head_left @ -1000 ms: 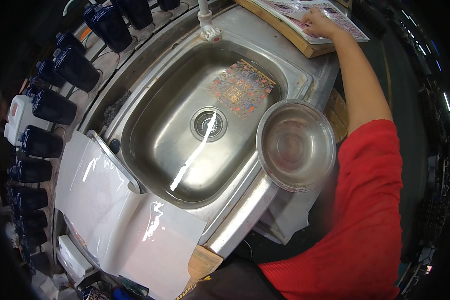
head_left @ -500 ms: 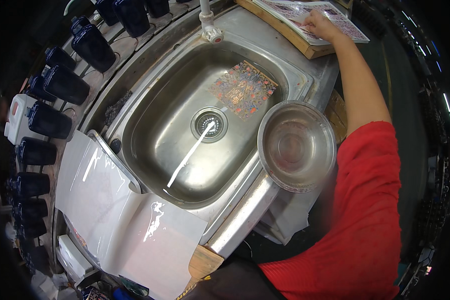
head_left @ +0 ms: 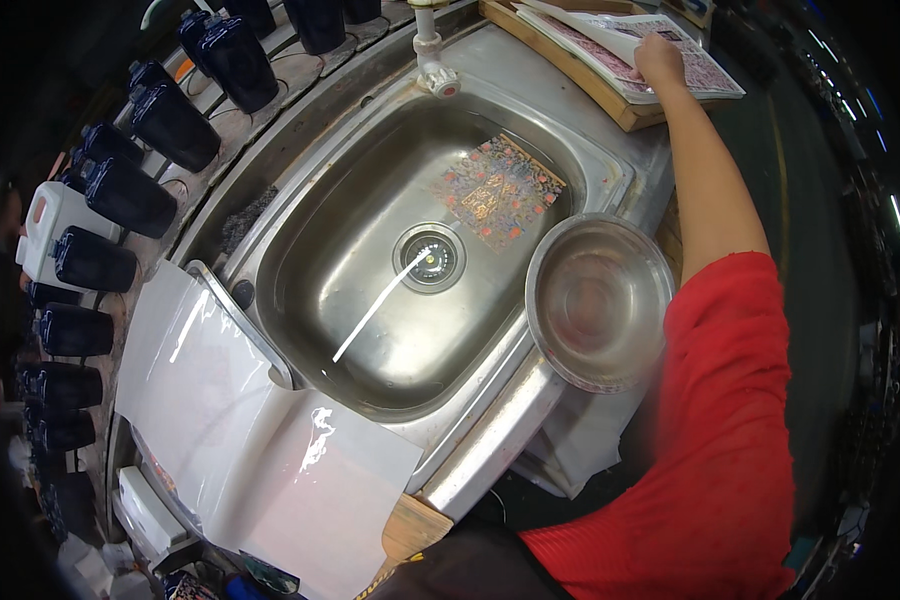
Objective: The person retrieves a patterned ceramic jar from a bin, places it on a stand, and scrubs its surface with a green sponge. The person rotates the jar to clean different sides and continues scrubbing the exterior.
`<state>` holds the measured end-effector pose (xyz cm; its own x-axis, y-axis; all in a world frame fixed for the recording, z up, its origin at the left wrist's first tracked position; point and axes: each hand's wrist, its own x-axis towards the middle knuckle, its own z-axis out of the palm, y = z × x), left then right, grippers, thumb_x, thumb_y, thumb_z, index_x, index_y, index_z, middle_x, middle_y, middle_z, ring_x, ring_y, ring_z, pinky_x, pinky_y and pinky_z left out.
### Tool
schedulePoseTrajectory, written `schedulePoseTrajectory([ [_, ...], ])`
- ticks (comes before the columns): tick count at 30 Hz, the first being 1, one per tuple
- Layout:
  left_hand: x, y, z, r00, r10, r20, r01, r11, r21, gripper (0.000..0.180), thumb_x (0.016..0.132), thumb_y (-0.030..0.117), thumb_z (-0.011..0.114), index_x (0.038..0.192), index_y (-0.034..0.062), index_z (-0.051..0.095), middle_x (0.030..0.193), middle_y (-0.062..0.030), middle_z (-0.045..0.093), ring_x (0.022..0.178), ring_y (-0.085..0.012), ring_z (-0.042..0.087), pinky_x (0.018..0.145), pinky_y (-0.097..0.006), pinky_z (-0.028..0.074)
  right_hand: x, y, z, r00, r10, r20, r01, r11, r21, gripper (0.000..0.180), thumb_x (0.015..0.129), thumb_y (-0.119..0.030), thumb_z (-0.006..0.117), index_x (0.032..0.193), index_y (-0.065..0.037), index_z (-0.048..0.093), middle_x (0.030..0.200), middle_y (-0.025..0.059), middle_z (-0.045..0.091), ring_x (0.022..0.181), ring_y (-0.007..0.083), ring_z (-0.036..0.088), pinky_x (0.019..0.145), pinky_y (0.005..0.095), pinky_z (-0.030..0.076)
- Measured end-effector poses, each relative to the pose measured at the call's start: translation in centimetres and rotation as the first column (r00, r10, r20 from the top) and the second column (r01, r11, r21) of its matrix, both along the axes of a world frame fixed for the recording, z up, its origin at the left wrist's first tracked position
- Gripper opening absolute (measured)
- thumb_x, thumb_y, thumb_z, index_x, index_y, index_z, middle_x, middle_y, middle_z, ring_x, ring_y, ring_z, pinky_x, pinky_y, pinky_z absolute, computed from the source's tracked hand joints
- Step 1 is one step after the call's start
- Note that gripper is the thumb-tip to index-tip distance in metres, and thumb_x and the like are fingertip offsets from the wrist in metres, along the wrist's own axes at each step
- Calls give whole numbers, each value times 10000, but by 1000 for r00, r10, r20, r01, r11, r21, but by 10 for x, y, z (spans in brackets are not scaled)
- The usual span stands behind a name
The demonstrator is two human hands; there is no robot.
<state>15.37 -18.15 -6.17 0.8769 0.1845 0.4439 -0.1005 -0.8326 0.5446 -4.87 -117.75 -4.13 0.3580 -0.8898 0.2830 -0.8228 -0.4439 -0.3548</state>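
Apparently pinching a lifted sheet (head_left: pixel 610 38) with curled right hand (head_left: pixel 662 62), over stacked printed sheets (head_left: pixel 708 72); beyond metal bowl (head_left: pixel 600 300) and sink (head_left: pixel 315 285).

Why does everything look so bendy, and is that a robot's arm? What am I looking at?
No robot here! It's a person with bare hands, wearing a camera on their head that looks down. Its very wide lens makes straight edges bend.

The right hand, below a red sleeve, is at a stack of printed sheets on a wooden board. A white sheet curls up beside it, but I can't tell if it's pinched. The left hand is out of view.

In the metal sink lies a colourful patterned piece. A metal bowl is by its right side, and dark blue containers stand along the left.
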Motion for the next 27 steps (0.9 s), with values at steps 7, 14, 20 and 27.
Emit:
schedulePoseTrajectory([
  [7,2,-3,-2,1000,-17,10,17,1000,-7,401,1099,230,426,1327,-77,547,1281,-229,612,1139,-312,609,1003,-435,498,-40,-53,16,645,-20,764,-69,994,84,228,919,-78,536,978,116,642,930,206,761,800,261,771,694,277,622],
  [14,6,-10,-6,998,-54,23,55,998,-32,388,1098,214,435,1321,-81,551,1275,-232,617,1134,-313,611,1001,-434,498,-86,46,73,696,168,699,10,970,-243,261,1009,-138,509,1088,88,613,981,180,766,878,210,762,771,285,594],
  [20,-2,-14,-4,995,-89,46,91,994,-57,377,1098,200,442,1317,-85,555,1270,-235,621,1130,-314,612,999,-434,498,-132,222,14,750,436,497,-158,848,-506,52,969,-15,573,922,5,569,831,146,643,735,256,734,667,384,543],
  [27,-44,6,12,993,-71,95,76,996,-52,363,1098,184,451,1311,-89,559,1263,-237,626,1125,-316,614,997,-433,498,-163,275,-17,618,357,700,-272,933,-236,59,987,-8,595,1003,32,636,982,99,640,870,182,720,771,302,589],
])
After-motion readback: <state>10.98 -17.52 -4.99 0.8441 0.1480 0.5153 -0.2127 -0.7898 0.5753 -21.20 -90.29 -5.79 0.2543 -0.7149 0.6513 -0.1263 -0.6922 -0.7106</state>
